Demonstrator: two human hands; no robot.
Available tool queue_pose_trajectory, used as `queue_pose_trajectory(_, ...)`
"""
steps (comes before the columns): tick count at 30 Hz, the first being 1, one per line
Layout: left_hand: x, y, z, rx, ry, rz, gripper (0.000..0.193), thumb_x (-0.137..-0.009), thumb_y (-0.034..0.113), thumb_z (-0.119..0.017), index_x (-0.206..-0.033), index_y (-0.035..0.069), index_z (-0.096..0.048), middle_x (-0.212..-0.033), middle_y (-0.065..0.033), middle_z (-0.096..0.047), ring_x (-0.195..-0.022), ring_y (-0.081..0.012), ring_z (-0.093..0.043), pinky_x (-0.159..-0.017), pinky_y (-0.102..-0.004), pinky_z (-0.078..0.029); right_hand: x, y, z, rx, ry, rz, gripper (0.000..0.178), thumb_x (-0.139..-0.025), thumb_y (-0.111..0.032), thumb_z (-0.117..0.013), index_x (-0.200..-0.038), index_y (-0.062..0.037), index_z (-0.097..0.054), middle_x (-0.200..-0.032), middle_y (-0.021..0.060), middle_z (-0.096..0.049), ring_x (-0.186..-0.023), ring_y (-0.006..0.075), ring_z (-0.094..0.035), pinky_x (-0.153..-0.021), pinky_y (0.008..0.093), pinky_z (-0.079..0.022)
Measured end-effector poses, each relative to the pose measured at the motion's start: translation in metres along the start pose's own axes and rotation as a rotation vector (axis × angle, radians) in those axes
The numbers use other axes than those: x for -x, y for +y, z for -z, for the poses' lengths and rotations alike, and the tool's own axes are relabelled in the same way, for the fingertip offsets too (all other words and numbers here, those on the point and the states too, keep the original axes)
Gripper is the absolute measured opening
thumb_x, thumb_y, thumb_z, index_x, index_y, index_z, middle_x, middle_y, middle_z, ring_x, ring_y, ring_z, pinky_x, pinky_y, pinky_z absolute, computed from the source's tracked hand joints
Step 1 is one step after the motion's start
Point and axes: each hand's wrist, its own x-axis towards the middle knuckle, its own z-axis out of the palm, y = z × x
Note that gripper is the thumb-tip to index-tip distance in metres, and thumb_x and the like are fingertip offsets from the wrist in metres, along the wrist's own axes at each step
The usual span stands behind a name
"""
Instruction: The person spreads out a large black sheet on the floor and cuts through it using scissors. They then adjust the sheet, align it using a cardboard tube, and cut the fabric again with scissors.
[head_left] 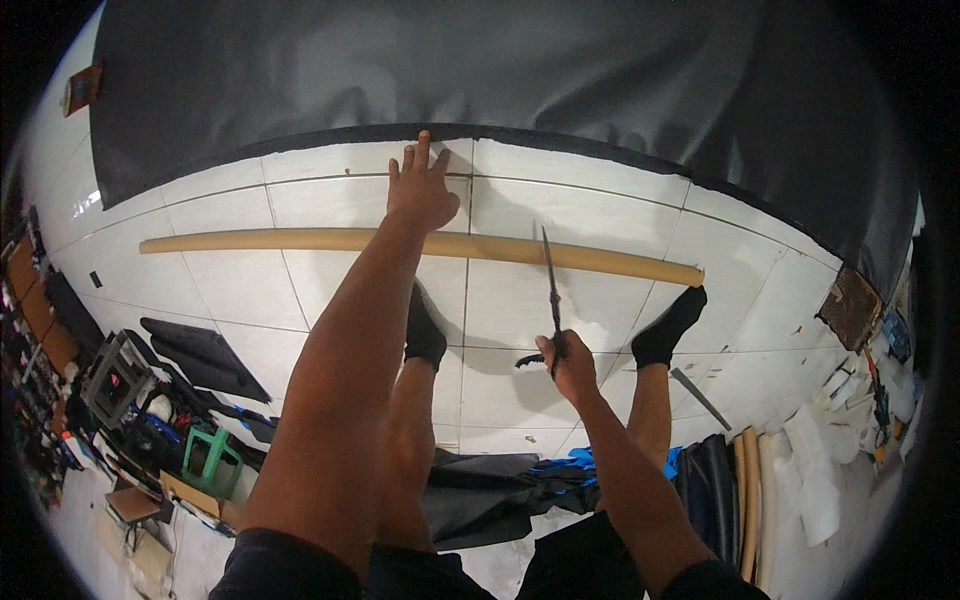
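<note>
A large black sheet of material (400,70), smooth like vinyl or faux leather, spreads over the far part of the tiled floor. My left hand (422,190) reaches out to its near edge, fingers spread, a fingertip touching the dark border strip. In my right hand (572,368) is a pair of scissors (553,290), held by the handles with the blades pointing away, apart from the sheet. A long tan cardboard tube (330,239) lies across the floor, passing under my left forearm and beyond the scissors' blades.
My feet in black socks (425,330) stand just short of the tube. A brown block (850,308) sits at the sheet's right corner. Clutter with a green plastic stool (211,462) fills the left side. Rolls of material (708,490) and a metal strip (700,398) lie at the right.
</note>
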Motion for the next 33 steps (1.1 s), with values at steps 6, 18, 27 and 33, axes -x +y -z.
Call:
queue_pose_trajectory(6, -0.011, 0.032, 0.011, 0.246, 0.018, 0.052, 0.057, -0.081, 0.018, -0.065, -0.133, 0.006, -0.048, -0.148, -0.0236, -0.034, -0.134, -0.0408, -0.037, -0.112, -0.0464, -0.030, 0.030, 0.039, 0.038, -0.015, 0.087, 0.020, 0.033, -0.087, -0.028, -0.073, -0.077, -0.0045, -0.052, -0.059, 0.0013, -0.052, -0.056, 0.0132, -0.050, -0.055, 0.0302, -0.044)
queue_pose_trajectory(18, 0.194, 0.045, 0.001, 0.436, -0.156, 0.281, 0.031, -0.089, 0.027, -0.063, -0.106, 0.001, -0.062, -0.104, -0.0178, -0.066, -0.100, -0.0334, -0.063, -0.087, -0.0397, -0.049, 0.024, 0.023, 0.210, 0.089, -0.025, 0.159, 0.054, -0.088, -0.058, -0.057, -0.095, -0.0041, -0.054, -0.074, 0.0156, -0.064, -0.076, 0.0370, -0.066, -0.069, 0.0470, -0.050)
queue_pose_trajectory(27, 0.238, 0.258, 0.015, 0.640, -0.267, 0.273, 0.038, -0.087, 0.021, -0.066, -0.117, -0.003, -0.059, -0.111, -0.0180, -0.065, -0.099, -0.0280, -0.064, -0.087, -0.0371, -0.051, 0.064, 0.146, 0.397, -0.100, -0.015, -0.006, 0.065, -0.084, -0.061, -0.062, -0.110, -0.0013, -0.054, -0.096, 0.0202, -0.066, -0.094, 0.0308, -0.064, -0.081, 0.0403, -0.049)
queue_pose_trajectory(33, 0.191, 0.385, 0.029, 0.941, -0.242, 0.203, 0.031, -0.089, 0.021, -0.066, -0.113, 0.002, -0.062, -0.104, -0.0140, -0.067, -0.094, -0.0208, -0.064, -0.082, -0.0325, -0.052, 0.103, 0.250, 0.473, 0.035, 0.235, -0.133, 0.057, -0.087, -0.058, -0.060, -0.082, -0.0014, -0.055, -0.064, 0.0058, -0.053, -0.061, 0.0165, -0.052, -0.058, 0.0326, -0.044)
